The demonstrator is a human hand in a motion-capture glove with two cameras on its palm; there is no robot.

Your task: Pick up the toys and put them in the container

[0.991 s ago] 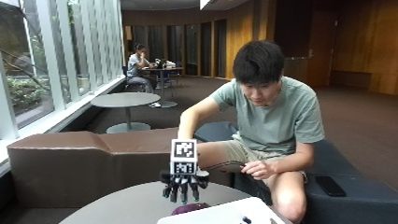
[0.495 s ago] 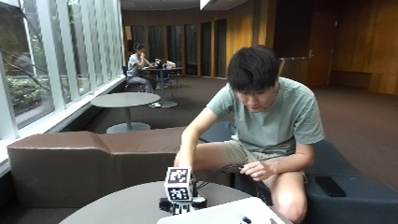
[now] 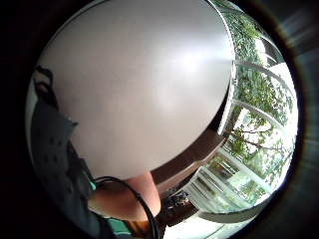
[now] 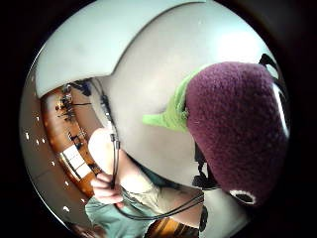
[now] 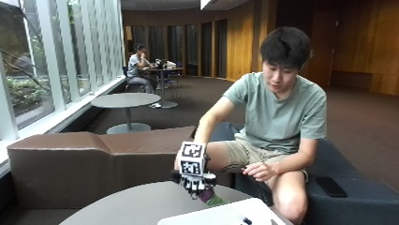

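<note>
A plush eggplant toy (image 5: 207, 196), purple with a green leafy top, hangs just under my gloved right hand (image 5: 192, 180) over the round grey table (image 5: 124, 206). The hand's fingers point down and curl round the toy. In the thumb side palm view the purple toy (image 4: 237, 129) fills much of the picture, close to the palm, its green top toward the table. The white container (image 5: 218, 216) stands at the table's near edge, right beside the hand; its rim (image 4: 84, 49) shows in the thumb side palm view. The little finger side palm view holds only bare table (image 3: 144, 84).
A brown padded bench (image 5: 81, 164) runs behind the table. The person sits on a dark seat with the bare left hand (image 5: 259, 171) resting by the knee. A black phone (image 5: 330, 186) lies on the seat.
The hand came down from above the table with fingers spread, closed round the eggplant toy and now holds it a little higher, beside the container.
</note>
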